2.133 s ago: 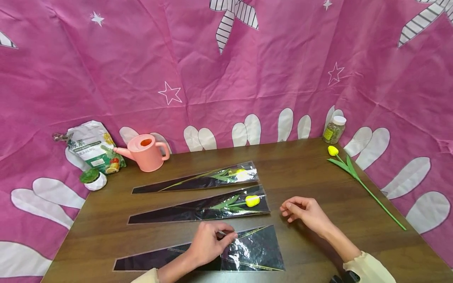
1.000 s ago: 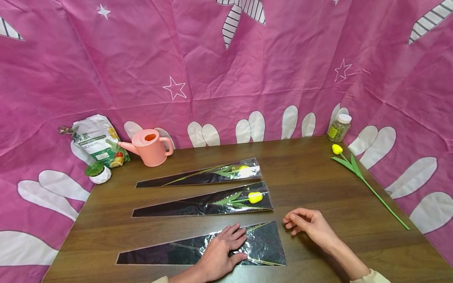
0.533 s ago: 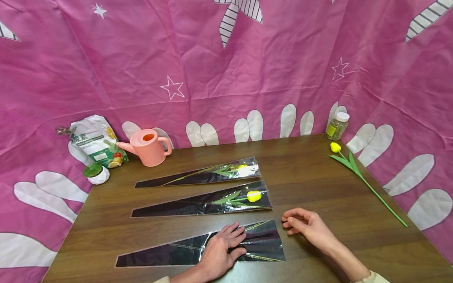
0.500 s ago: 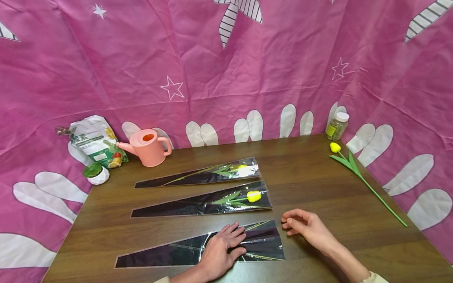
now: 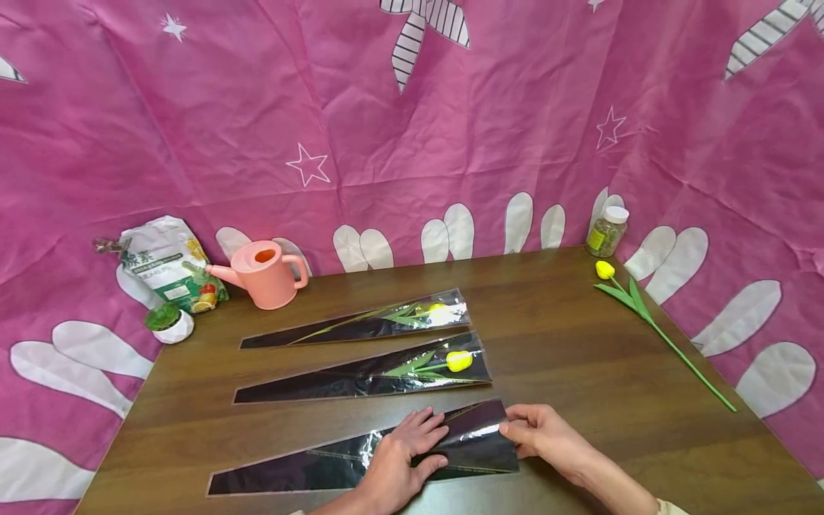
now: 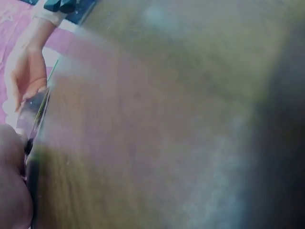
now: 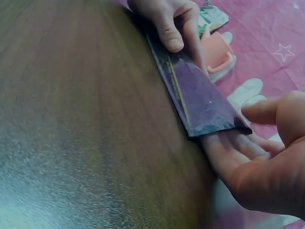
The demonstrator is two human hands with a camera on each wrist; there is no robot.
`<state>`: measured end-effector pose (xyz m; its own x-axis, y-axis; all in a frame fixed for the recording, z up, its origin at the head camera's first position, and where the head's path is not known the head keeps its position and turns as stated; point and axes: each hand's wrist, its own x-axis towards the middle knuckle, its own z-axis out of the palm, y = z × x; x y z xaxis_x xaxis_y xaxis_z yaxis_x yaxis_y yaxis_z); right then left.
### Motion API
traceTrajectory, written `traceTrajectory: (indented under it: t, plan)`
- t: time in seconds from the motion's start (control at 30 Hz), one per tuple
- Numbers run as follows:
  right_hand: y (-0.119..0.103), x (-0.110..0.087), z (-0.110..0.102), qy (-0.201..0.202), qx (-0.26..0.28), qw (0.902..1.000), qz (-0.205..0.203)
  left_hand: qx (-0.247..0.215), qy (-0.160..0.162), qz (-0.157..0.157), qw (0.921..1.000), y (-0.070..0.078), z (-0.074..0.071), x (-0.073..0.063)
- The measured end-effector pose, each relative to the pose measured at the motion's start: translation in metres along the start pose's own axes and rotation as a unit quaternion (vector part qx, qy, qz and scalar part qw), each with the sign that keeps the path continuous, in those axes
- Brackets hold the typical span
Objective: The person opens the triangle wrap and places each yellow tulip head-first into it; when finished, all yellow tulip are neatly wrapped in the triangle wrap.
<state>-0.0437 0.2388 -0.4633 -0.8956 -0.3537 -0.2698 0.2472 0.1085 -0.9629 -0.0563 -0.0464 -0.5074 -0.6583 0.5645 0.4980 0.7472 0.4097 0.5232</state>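
A dark, clear-fronted tapered flower sleeve (image 5: 309, 465) lies nearest the person in the head view. My left hand (image 5: 405, 458) rests flat on its middle, fingers spread. At the wide right end is my right hand (image 5: 543, 436). In the right wrist view, the right fingers (image 7: 228, 157) reach under or into the sleeve's end edge, which I cannot tell apart, and the right thumb (image 7: 262, 112) stands a little off the film. Two similar sleeves lie beyond, the middle sleeve (image 5: 302, 383) and the far sleeve (image 5: 283, 337), each with a yellow tulip inside.
A loose yellow tulip (image 5: 676, 350) lies along the table's right side. At the back right stands a white-capped jar (image 5: 607, 232). A pink watering can (image 5: 267, 279), a printed bag (image 5: 170, 265) and a small potted plant (image 5: 170, 323) stand back left. Pink cloth surrounds the table (image 5: 553, 322).
My left hand has flattened from a raised, bent pose onto the near sleeve. My right hand has moved left from the bare table to the sleeve's wide end. The head view has shifted slightly.
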Motion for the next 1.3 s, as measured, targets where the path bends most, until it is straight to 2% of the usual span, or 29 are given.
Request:
traceTrajectory:
  t: [0.17, 0.27, 0.57, 0.87, 1.13, 1.3]
  plan:
    - [0.007, 0.001, 0.005, 0.019, 0.009, 0.9997, -0.009, 0.006, -0.034, -0.008, 0.9994, 0.002, -0.001, -0.002]
    - [0.008, 0.003, 0.007, 0.030, 0.013, 0.9994, -0.015, 0.014, -0.038, -0.007, 0.9991, 0.000, -0.001, -0.001]
    - [0.006, 0.005, 0.011, 0.075, -0.026, 0.9967, -0.014, 0.040, -0.039, 0.001, 0.9985, -0.003, 0.000, 0.001]
    - [0.010, 0.004, 0.014, 0.099, -0.033, 0.9944, -0.011, 0.056, -0.013, 0.034, 0.9978, -0.005, 0.002, 0.000]
    - [0.009, 0.004, 0.015, 0.114, -0.044, 0.9923, -0.018, 0.049, -0.013, 0.018, 0.9985, -0.007, 0.001, 0.000]
    - [0.009, 0.003, 0.016, 0.121, -0.044, 0.9913, -0.023, 0.044, -0.027, 0.010, 0.9986, -0.006, -0.002, 0.000]
